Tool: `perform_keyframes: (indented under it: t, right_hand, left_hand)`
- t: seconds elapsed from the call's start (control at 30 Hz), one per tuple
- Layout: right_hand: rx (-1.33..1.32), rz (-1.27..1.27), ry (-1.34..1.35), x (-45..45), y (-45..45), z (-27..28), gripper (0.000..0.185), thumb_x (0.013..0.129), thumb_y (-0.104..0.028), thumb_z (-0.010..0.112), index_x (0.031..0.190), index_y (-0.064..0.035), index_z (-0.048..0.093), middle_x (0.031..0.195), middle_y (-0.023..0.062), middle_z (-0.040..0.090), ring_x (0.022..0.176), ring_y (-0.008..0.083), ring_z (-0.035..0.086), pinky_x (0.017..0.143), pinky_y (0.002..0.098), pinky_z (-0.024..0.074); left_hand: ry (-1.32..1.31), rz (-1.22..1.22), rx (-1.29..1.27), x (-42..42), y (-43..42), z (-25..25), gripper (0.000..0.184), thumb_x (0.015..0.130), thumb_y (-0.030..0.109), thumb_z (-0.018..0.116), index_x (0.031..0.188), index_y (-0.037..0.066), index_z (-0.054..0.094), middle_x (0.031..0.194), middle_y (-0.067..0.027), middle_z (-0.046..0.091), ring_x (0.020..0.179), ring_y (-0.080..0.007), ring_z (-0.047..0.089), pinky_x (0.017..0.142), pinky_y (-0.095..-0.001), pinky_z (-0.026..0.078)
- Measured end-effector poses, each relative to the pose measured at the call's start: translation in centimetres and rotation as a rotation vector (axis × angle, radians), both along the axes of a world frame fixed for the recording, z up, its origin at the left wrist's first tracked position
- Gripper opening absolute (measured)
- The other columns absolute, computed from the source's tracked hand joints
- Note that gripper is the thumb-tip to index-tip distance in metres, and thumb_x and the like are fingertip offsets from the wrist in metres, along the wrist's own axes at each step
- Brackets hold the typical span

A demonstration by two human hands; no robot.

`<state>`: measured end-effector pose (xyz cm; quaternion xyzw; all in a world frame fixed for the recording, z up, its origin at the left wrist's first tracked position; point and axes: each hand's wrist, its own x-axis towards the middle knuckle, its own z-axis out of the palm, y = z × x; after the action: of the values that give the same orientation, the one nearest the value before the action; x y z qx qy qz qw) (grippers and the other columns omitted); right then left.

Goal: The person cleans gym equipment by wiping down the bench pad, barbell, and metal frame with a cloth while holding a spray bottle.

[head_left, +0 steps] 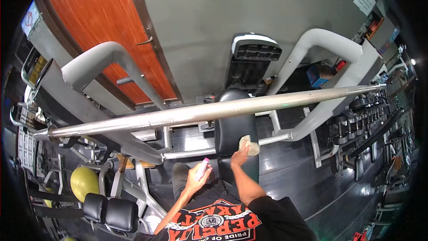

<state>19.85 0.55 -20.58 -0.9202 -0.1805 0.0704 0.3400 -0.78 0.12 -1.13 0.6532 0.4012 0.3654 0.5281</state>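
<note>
My left hand (194, 182) is closed around a small white bottle with a pink top (202, 169), held over my lap. My right hand (240, 156) grips a crumpled pale cloth (250, 146), which touches the right edge of the black padded bench (235, 127) in front of me. The bench runs away from me between the grey uprights of a weight machine. Above it, a long metal bar (187, 114) crosses nearly the whole view and hides part of the pad.
Grey frame arms (318, 40) rise at both sides. Behind stand an orange wooden door (96, 13) and a grey wall. Dumbbells (356, 122) fill a rack on the right. A yellow exercise ball (84, 184) and another black padded seat (121, 215) are at lower left.
</note>
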Motion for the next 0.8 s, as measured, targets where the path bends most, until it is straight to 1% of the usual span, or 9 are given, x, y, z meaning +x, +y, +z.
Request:
perform_keyframes:
  t: [0.1,0.23,0.3,0.33,0.37,0.43,0.6,0.7,0.8]
  right_hand:
    - [0.034,0.011,0.210,-5.5,-0.2,1.6,0.062,0.083,0.001,0.051,0.137,-0.0302,0.050,0.149,0.0113,0.037,0.126,0.0356,0.048,0.103,0.0422,0.0410]
    - [0.075,0.042,0.273,-6.1,-0.8,1.7,0.062,0.083,0.001,0.053,0.135,-0.0316,0.052,0.147,0.0112,0.041,0.125,0.0361,0.048,0.102,0.0416,0.0415]
    - [0.155,0.237,0.235,-4.4,-1.7,1.0,0.060,0.082,0.000,0.059,0.135,-0.0273,0.052,0.139,0.0155,0.050,0.120,0.0303,0.056,0.100,0.0370,0.0436]
    - [0.346,0.323,0.444,-2.7,-2.3,0.2,0.053,0.086,-0.006,0.063,0.136,-0.0196,0.052,0.139,0.0123,0.052,0.118,0.0224,0.056,0.098,0.0338,0.0436]
    - [0.467,0.136,0.919,-0.7,-2.3,-0.7,0.047,0.089,-0.010,0.062,0.135,-0.0100,0.051,0.137,0.0096,0.053,0.118,0.0175,0.053,0.099,0.0328,0.0426]
    - [0.387,0.186,0.843,3.0,-2.8,3.8,0.044,0.092,-0.012,0.059,0.134,-0.0043,0.051,0.136,0.0088,0.053,0.122,0.0198,0.050,0.101,0.0347,0.0409]
    - [0.409,0.191,-0.059,9.9,-1.3,4.6,0.044,0.087,-0.004,0.051,0.130,-0.0066,0.055,0.135,0.0198,0.052,0.128,0.0373,0.045,0.109,0.0434,0.0339]
    - [0.214,0.302,-0.284,6.8,-0.4,0.7,0.048,0.084,-0.002,0.047,0.130,-0.0104,0.057,0.136,0.0204,0.050,0.128,0.0380,0.045,0.109,0.0455,0.0324]
    - [0.092,0.270,-0.179,-1.4,0.5,0.6,0.057,0.079,0.000,0.050,0.134,-0.0165,0.054,0.133,0.0191,0.049,0.119,0.0397,0.045,0.102,0.0504,0.0343]
  left_hand:
    - [0.006,0.038,-0.047,-1.1,-0.5,-0.4,0.015,0.089,0.009,0.066,0.102,0.001,0.062,0.067,0.0004,0.062,0.054,-0.0050,0.056,0.048,-0.0214,0.043]
    - [-0.007,0.056,-0.095,-1.3,-0.5,-0.7,0.014,0.089,0.008,0.064,0.101,0.001,0.062,0.072,-0.0011,0.064,0.055,-0.0049,0.056,0.048,-0.0212,0.044]
    - [-0.014,0.046,-0.113,-1.0,-0.2,-0.6,0.014,0.090,0.008,0.065,0.102,0.001,0.062,0.073,-0.0013,0.064,0.055,-0.0050,0.056,0.049,-0.0212,0.044]
    - [-0.021,0.047,-0.136,-0.9,-0.3,-0.6,0.015,0.090,0.009,0.065,0.102,0.000,0.062,0.074,-0.0016,0.064,0.055,-0.0051,0.056,0.049,-0.0212,0.044]
    - [-0.023,0.041,-0.139,-0.7,-0.3,-0.7,0.015,0.090,0.009,0.065,0.102,0.000,0.062,0.074,-0.0016,0.064,0.055,-0.0051,0.056,0.049,-0.0212,0.044]
    - [-0.002,0.007,-0.090,-0.4,-0.1,-1.0,0.015,0.090,0.009,0.065,0.102,0.001,0.062,0.074,-0.0011,0.064,0.055,-0.0050,0.056,0.049,-0.0211,0.044]
    - [-0.012,0.004,-0.079,-0.1,-0.1,-0.4,0.015,0.089,0.009,0.065,0.102,0.001,0.062,0.073,-0.0005,0.064,0.056,-0.0045,0.056,0.048,-0.0215,0.044]
    - [0.006,0.023,0.003,-0.2,-0.2,-0.3,0.015,0.089,0.009,0.065,0.101,0.001,0.062,0.072,-0.0005,0.064,0.056,-0.0045,0.056,0.048,-0.0217,0.044]
    - [0.015,0.055,-0.016,-0.5,-0.2,0.1,0.015,0.089,0.009,0.065,0.102,0.001,0.062,0.072,-0.0009,0.063,0.056,-0.0047,0.056,0.049,-0.0217,0.044]
